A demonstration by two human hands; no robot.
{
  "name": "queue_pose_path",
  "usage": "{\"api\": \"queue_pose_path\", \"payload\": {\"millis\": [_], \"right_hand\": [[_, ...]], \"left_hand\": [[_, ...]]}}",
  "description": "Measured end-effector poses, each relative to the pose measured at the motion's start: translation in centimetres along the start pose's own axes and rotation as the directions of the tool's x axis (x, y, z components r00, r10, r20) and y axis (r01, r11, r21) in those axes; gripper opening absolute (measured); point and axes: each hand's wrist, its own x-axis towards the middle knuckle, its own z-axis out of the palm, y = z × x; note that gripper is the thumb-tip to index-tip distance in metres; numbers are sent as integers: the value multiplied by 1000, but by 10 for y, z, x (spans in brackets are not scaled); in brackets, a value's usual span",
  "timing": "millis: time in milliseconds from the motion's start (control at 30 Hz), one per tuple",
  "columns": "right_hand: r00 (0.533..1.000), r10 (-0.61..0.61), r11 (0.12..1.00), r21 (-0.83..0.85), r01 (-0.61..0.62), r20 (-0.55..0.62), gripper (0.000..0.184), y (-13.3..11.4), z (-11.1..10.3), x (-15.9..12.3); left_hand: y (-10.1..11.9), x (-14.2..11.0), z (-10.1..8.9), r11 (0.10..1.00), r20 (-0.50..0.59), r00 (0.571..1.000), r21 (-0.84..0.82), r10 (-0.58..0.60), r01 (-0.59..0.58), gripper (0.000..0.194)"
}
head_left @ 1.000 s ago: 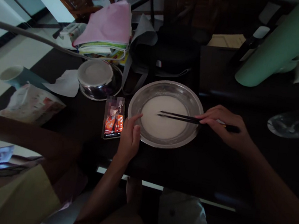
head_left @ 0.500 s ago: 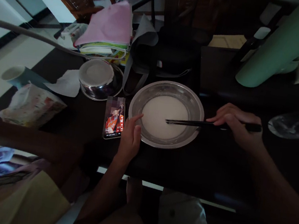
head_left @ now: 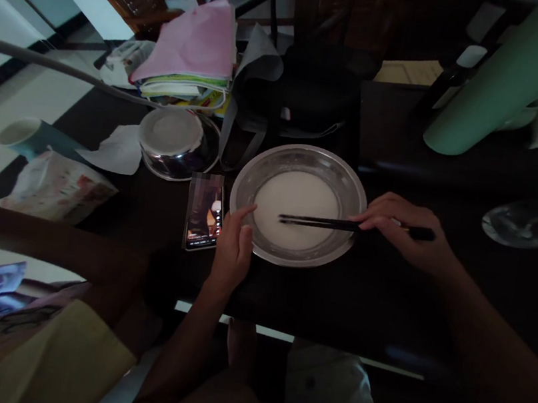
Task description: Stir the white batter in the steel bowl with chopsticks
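Observation:
A wide steel basin (head_left: 289, 257) with a milky white liquid (head_left: 296, 189) in it stands on the dark table. At its left rim, my left hand (head_left: 234, 243) holds the basin, one finger reaching over the edge to the inside. My right hand (head_left: 404, 225), just off the right rim, is closed on a pair of black chopsticks (head_left: 321, 222). Their tips are at the white liquid, left of its middle; how deep they go I cannot tell. Beside my left hand lies a phone (head_left: 205, 215) with its screen lit.
Behind the phone is an upturned steel bowl (head_left: 172, 136). A dark bag (head_left: 309, 100) and a stack of papers under a pink sheet (head_left: 197, 36) lie behind. At right are a green cylinder (head_left: 480, 105) and a clear bottle (head_left: 513, 224). Another person's arm (head_left: 41, 235) rests at left.
The chopsticks went right with my right hand, then back left across the liquid, ending a little nearer to me. My left hand stays at the rim. The phone's picture has changed.

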Motion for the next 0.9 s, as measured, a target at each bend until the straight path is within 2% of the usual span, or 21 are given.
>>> {"api": "queue_pose_path", "payload": {"millis": [67,200,267,367,433,533,600,667,733,800,900], "right_hand": [[1000,-8,999,-36,7,-15,16,0,0,1],[991,59,998,8,-58,-122,29,0,-3,-1],[996,48,998,33,-46,-74,30,0,-2,-1],[1000,-8,1000,-5,9,17,19,0,0,1],[1000,-2,1000,-27,1,-20,17,1,-1,1],[992,60,998,19,-58,-111,28,2,-4,-1],[995,62,997,47,-59,-78,32,2,-4,-2],[1000,25,999,27,-24,-5,26,2,-2,-1],[1000,-4,1000,-17,4,16,18,2,0,0],[999,5,999,-35,-7,-51,18,2,-1,0],[987,61,998,11,-60,-147,30,1,-3,-1]], "left_hand": [[0,0,0,1000,0,1000,4,-1,1,56],[0,-1,0,1000,12,1000,13,-19,19,57],[0,-1,0,1000,10,1000,2,-14,14,57],[0,-1,1,1000,7,1000,-1,4,-4,55],[0,-1,1,1000,8,1000,7,12,-13,55],[1,-1,1,1000,-1,1000,15,15,-15,55],[1,-1,0,1000,-5,1000,21,13,-13,55],[1,-1,0,1000,-1,1000,25,9,-9,56],[1,-1,0,1000,9,1000,21,1,-1,57],[1,-1,0,1000,14,1000,15,-4,4,57],[1,-1,0,1000,8,1000,11,5,-5,55]]}}
